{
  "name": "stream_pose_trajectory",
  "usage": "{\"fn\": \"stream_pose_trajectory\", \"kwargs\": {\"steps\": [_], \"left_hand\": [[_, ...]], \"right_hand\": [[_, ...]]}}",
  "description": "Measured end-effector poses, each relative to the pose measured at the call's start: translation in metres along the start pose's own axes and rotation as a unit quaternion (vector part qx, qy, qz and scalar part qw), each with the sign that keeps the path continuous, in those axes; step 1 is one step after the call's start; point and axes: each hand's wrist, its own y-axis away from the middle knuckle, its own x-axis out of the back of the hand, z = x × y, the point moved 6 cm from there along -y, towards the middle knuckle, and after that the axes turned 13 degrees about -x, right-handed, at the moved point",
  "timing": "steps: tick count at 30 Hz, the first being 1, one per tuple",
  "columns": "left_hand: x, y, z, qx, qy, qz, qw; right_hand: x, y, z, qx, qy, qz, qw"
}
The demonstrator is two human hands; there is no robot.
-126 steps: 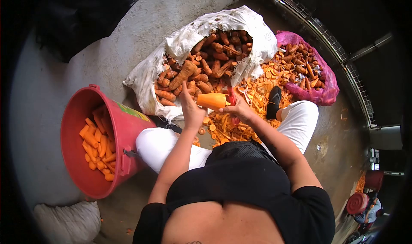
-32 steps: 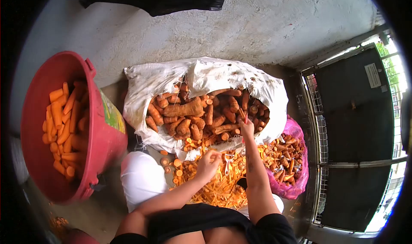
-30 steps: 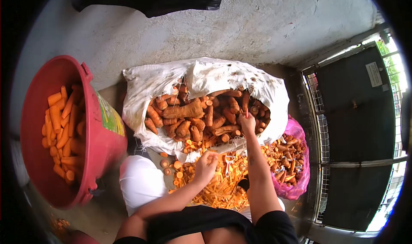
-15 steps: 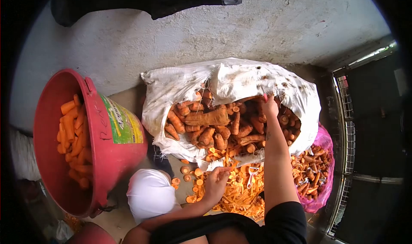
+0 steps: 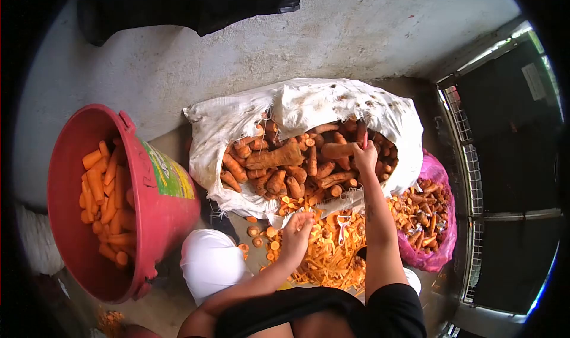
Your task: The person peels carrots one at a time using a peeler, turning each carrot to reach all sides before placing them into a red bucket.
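Note:
My right hand (image 5: 366, 157) reaches into the torn opening of a white sack (image 5: 344, 100), closed round a red-handled tool (image 5: 364, 136) and the end of a thick carrot (image 5: 337, 151). The tool's blade cannot be made out. Around it lie unpeeled carrots (image 5: 276, 157) inside the sack. My left hand (image 5: 297, 234) hovers below the sack's lower edge, beside a heap of orange peelings (image 5: 323, 252). Its fingers are loosely curled, with nothing visible in them. A white-handled peeler (image 5: 342, 228) rests on the peelings.
A large red bucket (image 5: 163, 219) with peeled carrots (image 5: 107, 189) stands at left. At right is a pink bag (image 5: 445, 243) of carrot pieces, beside a dark metal gate (image 5: 504, 171). A pale wall (image 5: 237, 59) rises behind the sack. Carrot ends lie on the floor.
A thick carrot now shows in my right hand, which sits lower against the sack opening. My left hand has stayed near the peelings, its fingers still curled. The whole view has shifted slightly.

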Motion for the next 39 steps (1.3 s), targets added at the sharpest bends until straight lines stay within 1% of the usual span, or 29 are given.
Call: {"fn": "stream_pose_trajectory", "kwargs": {"steps": [1, 2, 3, 5, 6, 7, 9, 10, 11, 13, 14, 15, 17, 18, 19, 20, 21, 22, 23, 24, 25, 27, 28, 30, 31, 33, 34, 37, 39], "left_hand": [[0.002, -0.001, 0.003, 0.0, -0.027, -0.012, 1.0], [0.007, -0.006, 0.005, -0.044, -0.077, 0.012, 0.996], [0.012, -0.009, 0.009, -0.086, -0.126, 0.037, 0.988], [0.018, -0.012, 0.034, -0.105, -0.113, 0.078, 0.985], [0.024, -0.017, 0.039, -0.093, -0.114, 0.09, 0.985], [0.031, -0.025, 0.042, -0.083, -0.117, 0.101, 0.985], [0.036, -0.032, 0.051, -0.088, -0.07, 0.066, 0.991], [0.032, -0.034, 0.058, -0.072, -0.029, 0.012, 0.997], [0.029, -0.028, 0.057, 0.009, -0.044, -0.083, 0.996], [0.005, -0.013, 0.051, 0.049, 0.064, -0.235, 0.969], [-0.011, 0.0, 0.05, 0.062, 0.122, -0.334, 0.933], [-0.029, 0.02, 0.049, 0.068, 0.214, -0.418, 0.88], [-0.041, 0.059, 0.072, 0.122, 0.299, -0.546, 0.773], [-0.038, 0.065, 0.08, 0.114, 0.276, -0.51, 0.806], [-0.034, 0.059, 0.069, 0.146, 0.253, -0.507, 0.811], [-0.03, 0.047, 0.057, 0.133, 0.197, -0.457, 0.857], [-0.026, 0.038, 0.051, 0.119, 0.14, -0.404, 0.896], [-0.024, 0.029, 0.067, -0.019, 0.037, -0.365, 0.93], [-0.014, 0.016, 0.061, -0.095, -0.115, -0.341, 0.928], [-0.004, 0.014, 0.067, -0.168, -0.317, -0.289, 0.888], [0.004, 0.013, 0.076, -0.234, -0.501, -0.22, 0.803], [0.01, 0.015, 0.077, -0.281, -0.558, -0.238, 0.744], [0.011, 0.019, 0.08, -0.293, -0.582, -0.243, 0.719], [0.013, 0.024, 0.079, -0.315, -0.597, -0.249, 0.694], [0.013, 0.029, 0.08, -0.325, -0.605, -0.254, 0.681], [0.014, 0.032, 0.08, -0.333, -0.602, -0.253, 0.68], [0.016, 0.03, 0.078, -0.346, -0.593, -0.251, 0.683], [0.016, 0.031, 0.084, -0.365, -0.583, -0.234, 0.688], [0.016, 0.032, 0.087, -0.375, -0.583, -0.221, 0.686]], "right_hand": [[0.013, 0.003, 0.001, 0.023, 0.003, -0.019, 1.0], [0.022, 0.007, 0.005, 0.012, -0.074, -0.066, 0.995], [0.04, 0.017, -0.001, 0.028, -0.045, -0.088, 0.995], [0.076, 0.044, -0.021, 0.065, -0.143, -0.184, 0.97], [0.096, 0.064, -0.041, 0.056, -0.19, -0.252, 0.947], [0.127, 0.09, -0.069, 0.054, -0.2, -0.3, 0.931], [0.165, 0.122, -0.096, 0.087, -0.252, -0.358, 0.895], [0.183, 0.133, -0.107, 0.13, -0.249, -0.367, 0.886], [0.197, 0.145, -0.119, 0.148, -0.25, -0.39, 0.874], [0.204, 0.155, -0.129, 0.209, -0.311, -0.429, 0.822], [0.201, 0.162, -0.131, 0.205, -0.31, -0.435, 0.82], [0.19, 0.171, -0.125, 0.147, -0.362, -0.454, 0.8], [0.163, 0.184, -0.116, 0.138, -0.326, -0.489, 0.798], [0.155, 0.192, -0.106, 0.086, -0.318, -0.503, 0.799], [0.146, 0.199, -0.096, 0.035, -0.308, -0.517, 0.798], [0.14, 0.201, -0.082, 0.012, -0.308, -0.465, 0.83], [0.138, 0.206, -0.072, 0.015, -0.31, -0.399, 0.863], [0.139, 0.214, -0.057, -0.018, -0.306, -0.365, 0.879], [0.14, 0.222, -0.039, -0.05, -0.301, -0.328, 0.894], [0.132, 0.225, -0.004, -0.106, -0.308, -0.278, 0.904], [0.136, 0.241, 0.004, -0.11, -0.33, -0.258, 0.901], [0.127, 0.258, 0.035, -0.099, -0.31, -0.235, 0.916], [0.126, 0.269, 0.041, -0.099, -0.322, -0.242, 0.91], [0.119, 0.289, 0.043, -0.094, -0.375, -0.261, 0.884], [0.117, 0.298, 0.037, -0.091, -0.377, -0.275, 0.88], [0.118, 0.308, 0.021, -0.02, -0.333, -0.228, 0.915], [0.124, 0.313, 0.007, -0.004, -0.311, -0.218, 0.925], [0.113, 0.313, 0.018, -0.016, -0.261, -0.209, 0.942], [0.111, 0.316, 0.017, -0.008, -0.253, -0.203, 0.946]]}}
